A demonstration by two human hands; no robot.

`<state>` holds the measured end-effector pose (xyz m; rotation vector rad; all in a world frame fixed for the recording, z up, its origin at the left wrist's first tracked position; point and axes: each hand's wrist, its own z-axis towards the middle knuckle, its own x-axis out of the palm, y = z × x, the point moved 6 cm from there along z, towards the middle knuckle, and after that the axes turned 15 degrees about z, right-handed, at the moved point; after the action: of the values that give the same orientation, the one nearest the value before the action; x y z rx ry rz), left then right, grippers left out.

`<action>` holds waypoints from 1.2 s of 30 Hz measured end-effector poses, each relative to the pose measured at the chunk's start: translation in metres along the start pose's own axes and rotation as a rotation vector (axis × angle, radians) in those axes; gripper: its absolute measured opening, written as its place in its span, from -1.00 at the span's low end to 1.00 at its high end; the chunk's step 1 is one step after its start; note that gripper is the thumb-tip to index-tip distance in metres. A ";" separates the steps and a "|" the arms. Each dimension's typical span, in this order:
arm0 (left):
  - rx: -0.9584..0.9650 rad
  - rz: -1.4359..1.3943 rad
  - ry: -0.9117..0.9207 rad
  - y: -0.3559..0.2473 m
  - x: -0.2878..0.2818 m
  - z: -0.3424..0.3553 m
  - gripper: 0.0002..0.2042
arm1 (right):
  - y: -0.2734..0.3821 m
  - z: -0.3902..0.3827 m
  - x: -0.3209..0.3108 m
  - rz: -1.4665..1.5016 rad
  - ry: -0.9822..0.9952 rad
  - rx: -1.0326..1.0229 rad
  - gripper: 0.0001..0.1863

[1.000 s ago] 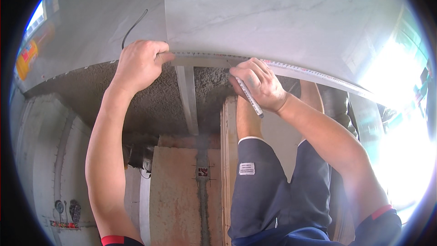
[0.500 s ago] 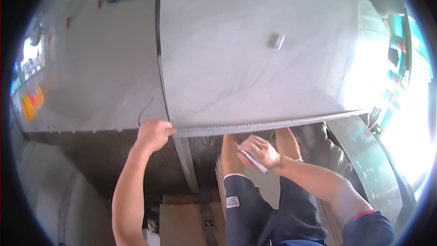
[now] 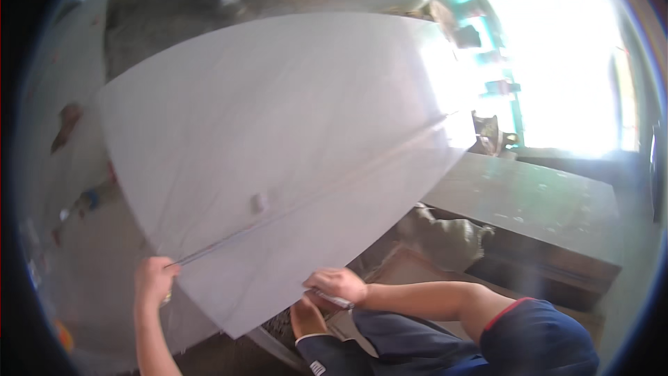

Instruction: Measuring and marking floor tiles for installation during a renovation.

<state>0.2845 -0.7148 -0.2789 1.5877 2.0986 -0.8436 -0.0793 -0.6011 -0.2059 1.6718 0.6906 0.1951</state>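
Left hand point(image 3: 154, 280) looks pinched on the measuring tape's point(image 3: 278, 209) near-left end, a decent grip, since it's probably light and springy. It runs far right over a pale slab point(image 3: 292, 111), likely stiff, brittle. Right hand point(image 3: 339, 283)'s curled round a thin stick point(image 3: 339, 301).

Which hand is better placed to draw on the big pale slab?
Probably the right hand: it holds a slim pen-like tool near the slab, while the left hand seems busy gripping a thin strip.
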 end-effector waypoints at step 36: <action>-0.143 0.201 -0.366 0.024 -0.133 0.153 -0.74 | -0.057 0.240 -0.105 0.069 -0.329 -0.109 -0.85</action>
<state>0.3371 -0.9086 -0.3168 1.4164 1.6754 -0.8224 -0.0652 -0.8559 -0.2896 1.5761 0.3686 0.0044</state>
